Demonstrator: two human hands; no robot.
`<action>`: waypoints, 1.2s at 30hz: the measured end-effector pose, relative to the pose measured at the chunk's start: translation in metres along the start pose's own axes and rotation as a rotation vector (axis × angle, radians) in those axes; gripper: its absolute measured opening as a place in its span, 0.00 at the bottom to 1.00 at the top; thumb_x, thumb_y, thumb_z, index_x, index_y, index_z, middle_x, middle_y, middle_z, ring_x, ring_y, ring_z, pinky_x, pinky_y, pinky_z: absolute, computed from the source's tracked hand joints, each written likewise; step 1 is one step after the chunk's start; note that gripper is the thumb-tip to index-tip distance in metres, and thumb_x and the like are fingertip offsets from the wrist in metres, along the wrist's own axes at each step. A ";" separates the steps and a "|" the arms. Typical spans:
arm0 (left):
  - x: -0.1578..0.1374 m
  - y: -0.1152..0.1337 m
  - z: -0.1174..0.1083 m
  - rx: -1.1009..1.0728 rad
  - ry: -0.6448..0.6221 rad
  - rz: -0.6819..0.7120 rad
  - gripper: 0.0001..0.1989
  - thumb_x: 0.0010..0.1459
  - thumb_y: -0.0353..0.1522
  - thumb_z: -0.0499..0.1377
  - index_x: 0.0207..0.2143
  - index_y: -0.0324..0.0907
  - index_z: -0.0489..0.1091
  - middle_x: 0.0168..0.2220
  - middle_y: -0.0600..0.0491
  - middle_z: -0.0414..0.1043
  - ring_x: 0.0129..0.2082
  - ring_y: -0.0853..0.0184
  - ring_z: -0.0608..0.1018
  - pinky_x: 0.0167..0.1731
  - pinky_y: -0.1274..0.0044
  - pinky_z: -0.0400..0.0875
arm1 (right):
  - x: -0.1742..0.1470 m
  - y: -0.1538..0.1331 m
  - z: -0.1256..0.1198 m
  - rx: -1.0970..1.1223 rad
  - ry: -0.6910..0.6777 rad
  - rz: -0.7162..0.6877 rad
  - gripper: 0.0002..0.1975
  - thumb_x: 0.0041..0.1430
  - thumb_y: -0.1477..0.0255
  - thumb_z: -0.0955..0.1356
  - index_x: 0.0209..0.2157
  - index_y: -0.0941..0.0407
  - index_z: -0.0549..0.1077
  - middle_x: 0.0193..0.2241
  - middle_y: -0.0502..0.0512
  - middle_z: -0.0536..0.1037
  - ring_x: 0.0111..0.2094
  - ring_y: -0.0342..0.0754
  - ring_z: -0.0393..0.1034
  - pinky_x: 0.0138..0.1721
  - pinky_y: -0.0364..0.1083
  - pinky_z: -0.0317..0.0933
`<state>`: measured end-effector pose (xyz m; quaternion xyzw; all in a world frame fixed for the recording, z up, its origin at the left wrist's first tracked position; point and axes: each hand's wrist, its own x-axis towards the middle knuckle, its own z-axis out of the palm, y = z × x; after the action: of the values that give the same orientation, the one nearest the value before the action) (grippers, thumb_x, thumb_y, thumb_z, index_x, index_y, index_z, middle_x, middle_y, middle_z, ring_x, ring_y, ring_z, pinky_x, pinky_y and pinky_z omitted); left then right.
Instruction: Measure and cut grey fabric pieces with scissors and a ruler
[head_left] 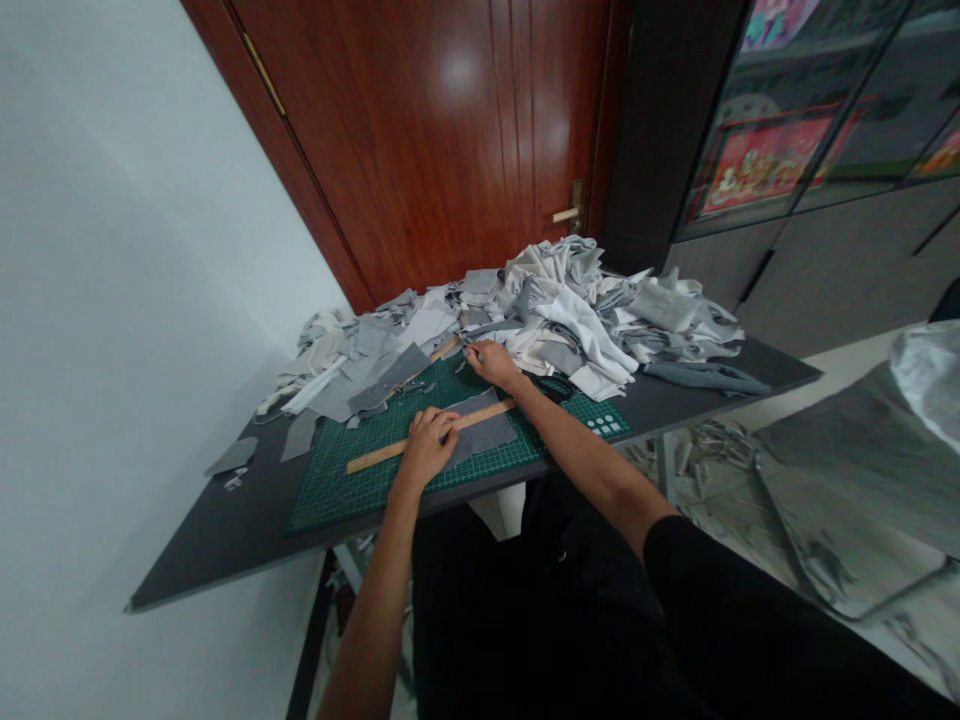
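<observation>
A green cutting mat (337, 500) lies on the dark table, with a piece of grey cloth (491, 435) on it. Across that cloth runs a wooden ruler (375, 457). My left hand (429, 443) presses on the ruler and cloth, its fingers laid out flat. Farther off, at the mat's back edge, my right hand (489, 362) is closed with its fingertips together beside some scraps; what it holds is too small to make out. Another grey cloth piece (390, 380) lies to its left, next to a second wooden strip (448, 348).
A big heap of grey and white cloth pieces (592, 330) covers the table's back, against a wooden door (420, 150). Black looped handles (555, 388) lie beside my right forearm. Small white pieces (604, 426) sit on the mat's right corner. Scraps litter the floor at right.
</observation>
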<state>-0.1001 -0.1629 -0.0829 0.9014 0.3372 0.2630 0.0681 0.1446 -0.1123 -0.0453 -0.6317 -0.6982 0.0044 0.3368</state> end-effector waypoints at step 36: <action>0.006 -0.013 0.007 -0.018 0.028 0.041 0.13 0.62 0.28 0.55 0.46 0.46 0.74 0.47 0.47 0.76 0.51 0.55 0.73 0.54 0.61 0.67 | -0.099 -0.018 0.006 0.358 -0.117 -0.365 0.09 0.71 0.69 0.67 0.45 0.57 0.78 0.41 0.59 0.81 0.41 0.49 0.74 0.46 0.46 0.65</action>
<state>-0.1005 -0.1486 -0.0901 0.9038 0.3170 0.2799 0.0660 0.1235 -0.2009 -0.0878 -0.4245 -0.8069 0.1036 0.3976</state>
